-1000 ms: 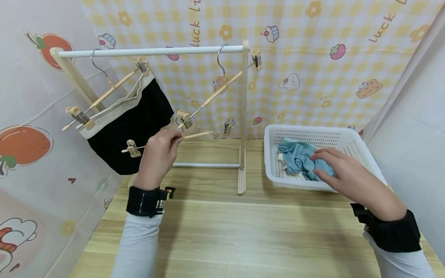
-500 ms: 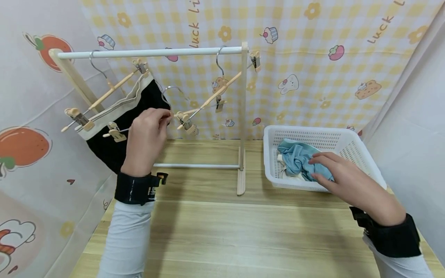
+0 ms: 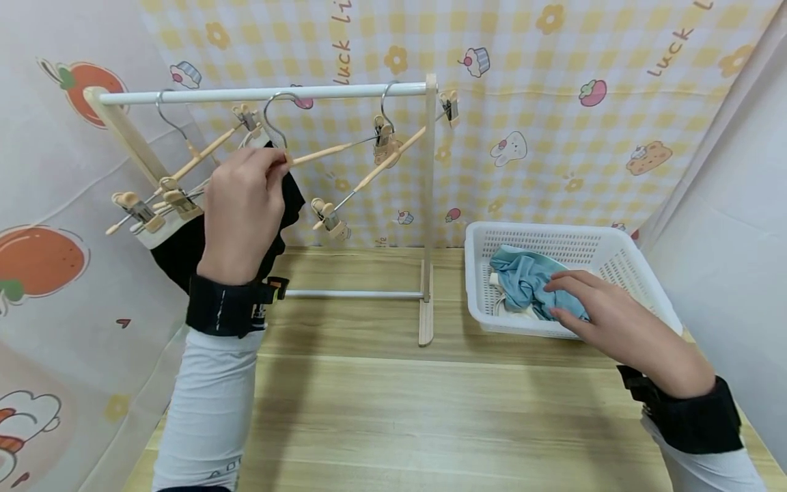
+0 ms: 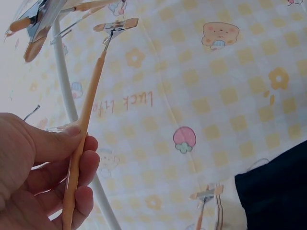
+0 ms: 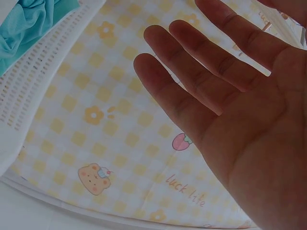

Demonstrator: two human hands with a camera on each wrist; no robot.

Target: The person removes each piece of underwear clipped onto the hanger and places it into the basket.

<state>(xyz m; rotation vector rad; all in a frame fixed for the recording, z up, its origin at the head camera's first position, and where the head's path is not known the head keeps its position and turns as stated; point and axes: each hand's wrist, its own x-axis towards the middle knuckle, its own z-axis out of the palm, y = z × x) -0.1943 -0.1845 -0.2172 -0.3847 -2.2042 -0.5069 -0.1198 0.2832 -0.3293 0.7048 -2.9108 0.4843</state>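
While your left hand [image 3: 242, 198] pinches the wooden hanger [image 3: 326, 150] at the white rail [image 3: 264, 92], black shorts [image 3: 184, 249] hang behind; your right hand [image 3: 605, 314] rests flat-fingered on blue cloth [image 3: 522, 280] inside the basket [image 3: 553, 236].

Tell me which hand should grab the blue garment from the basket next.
Probably the right hand: its open fingers hover over the blue garment in the white basket, while the left hand grips a clip hanger by the rail.

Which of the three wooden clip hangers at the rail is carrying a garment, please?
The leftmost hanger: its clips hold the black garment. The one in the left hand and the right hanger are bare.
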